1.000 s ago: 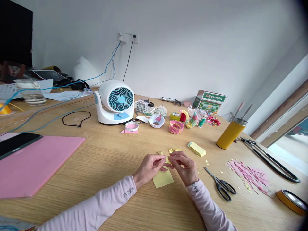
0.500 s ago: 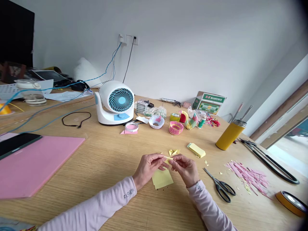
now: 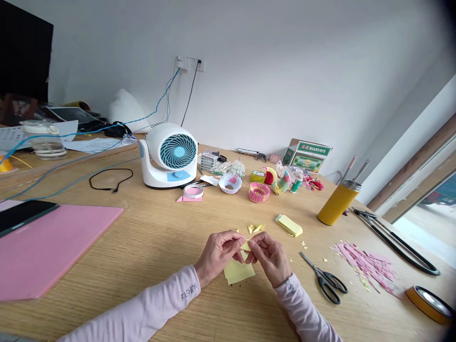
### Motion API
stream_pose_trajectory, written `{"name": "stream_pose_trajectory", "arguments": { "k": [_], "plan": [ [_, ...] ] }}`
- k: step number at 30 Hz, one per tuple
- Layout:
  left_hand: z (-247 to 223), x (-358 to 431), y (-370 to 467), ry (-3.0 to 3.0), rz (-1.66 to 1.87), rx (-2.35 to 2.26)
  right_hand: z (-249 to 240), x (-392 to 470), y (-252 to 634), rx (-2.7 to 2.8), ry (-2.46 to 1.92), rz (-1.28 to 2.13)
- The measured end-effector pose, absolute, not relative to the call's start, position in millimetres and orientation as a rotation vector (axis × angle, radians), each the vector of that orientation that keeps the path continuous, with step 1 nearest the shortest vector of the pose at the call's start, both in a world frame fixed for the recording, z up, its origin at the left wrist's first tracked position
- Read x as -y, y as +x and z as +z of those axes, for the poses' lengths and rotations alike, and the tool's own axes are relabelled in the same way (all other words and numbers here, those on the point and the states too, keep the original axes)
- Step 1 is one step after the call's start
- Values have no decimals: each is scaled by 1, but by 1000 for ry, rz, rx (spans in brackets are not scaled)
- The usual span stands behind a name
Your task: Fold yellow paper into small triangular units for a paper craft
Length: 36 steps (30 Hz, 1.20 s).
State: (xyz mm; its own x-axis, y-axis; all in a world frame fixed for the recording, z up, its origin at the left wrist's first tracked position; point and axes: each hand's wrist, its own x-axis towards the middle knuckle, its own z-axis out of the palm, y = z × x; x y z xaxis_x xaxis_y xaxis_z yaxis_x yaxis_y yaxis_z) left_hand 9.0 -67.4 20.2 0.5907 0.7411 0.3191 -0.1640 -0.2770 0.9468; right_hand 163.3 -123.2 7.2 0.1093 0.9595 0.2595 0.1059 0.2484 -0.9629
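Between my two hands is a small piece of yellow paper (image 3: 245, 245), pinched at both sides. My left hand (image 3: 220, 254) grips its left edge with thumb and fingers. On the other side, my right hand (image 3: 269, 254) pinches the right edge. Below them a larger yellow sheet (image 3: 239, 272) lies flat on the table, partly covered by my fingers. Just beyond the hands are small folded yellow paper pieces (image 3: 255, 228). A stack of yellow paper strips (image 3: 289, 225) sits further right. Black-handled scissors (image 3: 326, 279) rest to the right of my right hand.
Pink paper scraps (image 3: 368, 263) and a roll of tape (image 3: 429, 304) lie at the right, near a yellow tumbler (image 3: 338, 202). A white fan (image 3: 169, 156) stands behind. At left, a phone (image 3: 26, 216) lies on pink paper (image 3: 60, 251). Folded-paper bowls (image 3: 259, 192) stand further back.
The small yellow paper has been tilted so more of its face shows between my fingers. Both hands stay pinched on it; the whole view has shifted slightly.
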Motion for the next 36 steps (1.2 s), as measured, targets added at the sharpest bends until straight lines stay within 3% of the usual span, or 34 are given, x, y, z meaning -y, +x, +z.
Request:
{"name": "stream_pose_trajectory", "arguments": {
  "k": [23, 36],
  "plan": [
    [5, 70, 15, 1679, 930, -514, 2, 124, 162, 1421, -1211, 739],
    [15, 64, 13, 1286, 684, -427, -2, 118, 168, 1184, -1118, 943]
  ]
}}
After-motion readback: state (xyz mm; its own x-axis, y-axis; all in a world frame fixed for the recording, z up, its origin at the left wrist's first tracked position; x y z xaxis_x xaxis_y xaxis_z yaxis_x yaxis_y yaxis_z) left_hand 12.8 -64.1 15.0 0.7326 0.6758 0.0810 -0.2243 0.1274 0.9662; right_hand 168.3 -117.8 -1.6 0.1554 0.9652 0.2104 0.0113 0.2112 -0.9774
